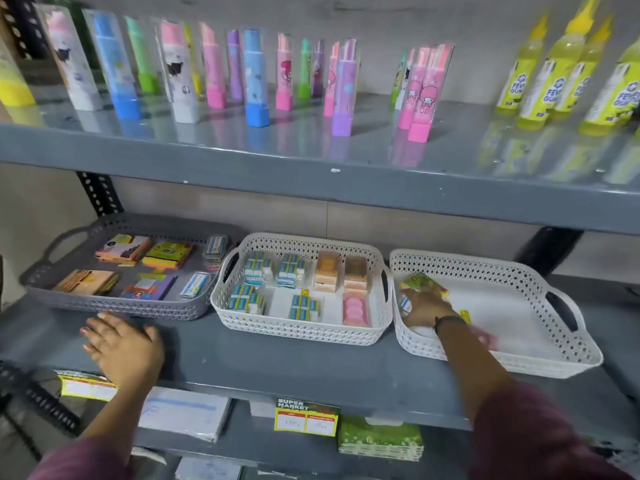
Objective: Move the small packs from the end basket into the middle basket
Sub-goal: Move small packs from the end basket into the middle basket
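Reaching into the near-left corner of the end basket (491,268), the right hand (427,308) has its fingers (408,299) curled down onto a small pack with blue and white print (406,305); whether they are truly clamped on it or only touching I cannot tell, since the hand hides the contact. A green and yellow pack (423,283) lies just beyond the fingertips, touching or nearly touching them, tilted against the basket wall. A small yellow piece (465,316) and a blurred pink pack (485,336) sit beside the wrist, farther right on the basket floor.

These packs look light, stiff-cornered and film-wrapped, so probably a little slippery; pinching across the short sides should hold one securely, and several could be gathered at once.

The middle basket (301,327), just beside the end one, already holds rows of blue packs (256,270) with a bare patch near its middle. The left hand (123,344) rests flat on the shelf (277,362), fingers spread and holding nothing.
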The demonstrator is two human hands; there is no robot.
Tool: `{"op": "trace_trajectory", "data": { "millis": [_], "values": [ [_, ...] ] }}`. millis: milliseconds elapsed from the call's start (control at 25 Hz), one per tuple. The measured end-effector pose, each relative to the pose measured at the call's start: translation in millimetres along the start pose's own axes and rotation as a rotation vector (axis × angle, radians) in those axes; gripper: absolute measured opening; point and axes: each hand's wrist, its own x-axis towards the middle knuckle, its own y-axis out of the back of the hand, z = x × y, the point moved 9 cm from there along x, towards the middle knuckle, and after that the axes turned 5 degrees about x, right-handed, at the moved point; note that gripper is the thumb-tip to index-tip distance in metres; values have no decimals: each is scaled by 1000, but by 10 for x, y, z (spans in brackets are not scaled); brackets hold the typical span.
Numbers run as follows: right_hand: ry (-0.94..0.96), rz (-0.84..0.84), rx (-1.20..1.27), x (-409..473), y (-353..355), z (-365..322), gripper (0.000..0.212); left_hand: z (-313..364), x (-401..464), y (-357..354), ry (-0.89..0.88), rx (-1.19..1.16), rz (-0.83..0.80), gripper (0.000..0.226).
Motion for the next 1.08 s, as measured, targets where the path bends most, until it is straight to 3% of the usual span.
{"op": "trace_trajectory", "data": {
  "millis": [80,240,400,520,680,760,840,960,1080],
  "values": [
    [0,36,-11,53,-31,3,60,4,21,-53,7,46,-42,78],
    [-5,262,91,116,-35,51,43,-34,52,-185,15,140,-70,72],
    [-52,282,142,125,17,103,30,4,49,-197,6,217,-135,70],
    [-172,300,191,-6,116,164,34,9,31,-190,5,238,-170,71],
    [-276,608,364,-440,425,6,49,75,-12,-169,-22,208,-205,72],
    [-179,788,393,-639,651,-424,42,75,-23,-164,-29,208,-237,73],
    [-18,851,399,-724,797,-1057,38,63,-10,-162,-40,223,-269,74],
    [275,707,449,-677,700,-2292,38,57,7,-176,-46,244,-342,77],
    [523,446,454,-552,355,-3482,45,58,37,-211,-47,249,-421,79]
  ]
}}
